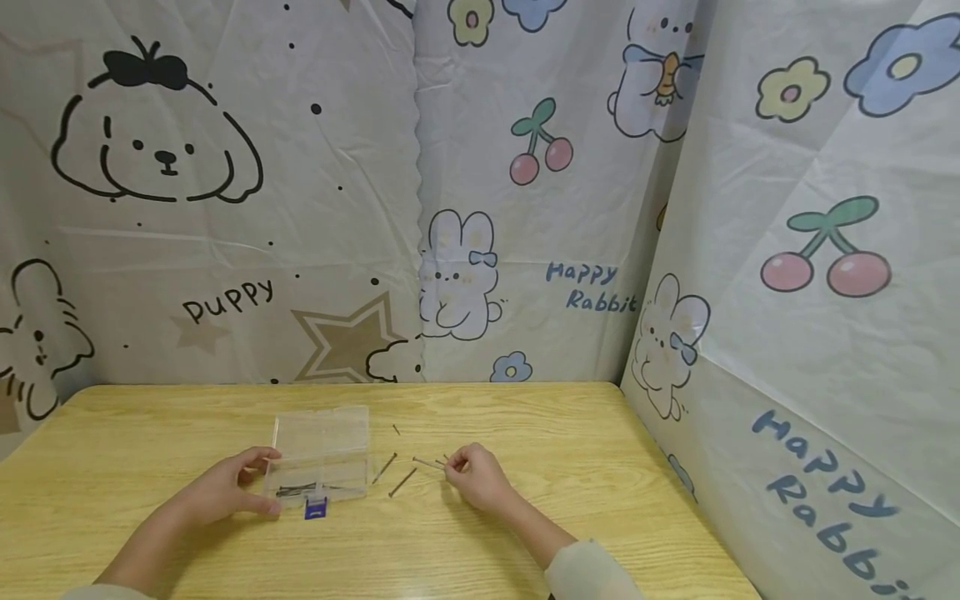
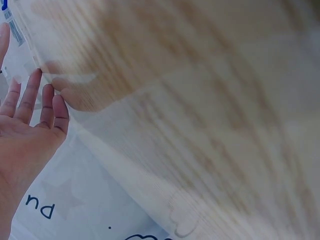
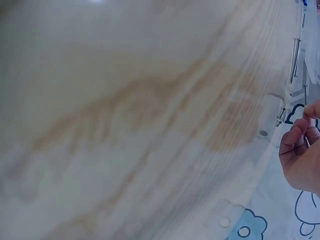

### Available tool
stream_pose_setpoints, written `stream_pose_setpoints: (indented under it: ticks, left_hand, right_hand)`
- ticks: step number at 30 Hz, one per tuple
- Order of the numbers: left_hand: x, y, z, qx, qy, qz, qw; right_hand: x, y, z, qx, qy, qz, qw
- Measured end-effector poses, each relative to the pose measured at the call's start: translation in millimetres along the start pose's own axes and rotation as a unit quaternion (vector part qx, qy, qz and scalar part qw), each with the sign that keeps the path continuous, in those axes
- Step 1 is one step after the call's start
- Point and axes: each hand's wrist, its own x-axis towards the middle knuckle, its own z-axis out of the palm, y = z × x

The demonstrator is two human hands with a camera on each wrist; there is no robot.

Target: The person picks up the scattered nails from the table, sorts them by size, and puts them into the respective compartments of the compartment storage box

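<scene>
A clear plastic box lies on the table with its lid folded back and a blue latch at the front. Dark nails fill part of its front compartment. My left hand holds the box's left end, thumb at the front corner and fingertips at the back edge. To the right of the box, my right hand pinches a nail between thumb and forefinger, its head pointing left. Loose nails lie between box and hand, one in front, another closer to the box.
A small nail lies behind the others. The wooden table ends at a printed cloth backdrop behind, and a second cloth side hangs along the right edge.
</scene>
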Motion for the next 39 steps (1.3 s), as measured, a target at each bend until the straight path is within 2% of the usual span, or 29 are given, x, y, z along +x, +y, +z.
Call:
stream_pose_setpoints:
  ticks: [39]
  left_hand:
    - [0.4, 1.0, -0.1, 0.007, 0.005, -0.003, 1.0000]
  right_hand:
    - [9, -19, 13.4, 0.014, -0.009, -0.016, 1.000]
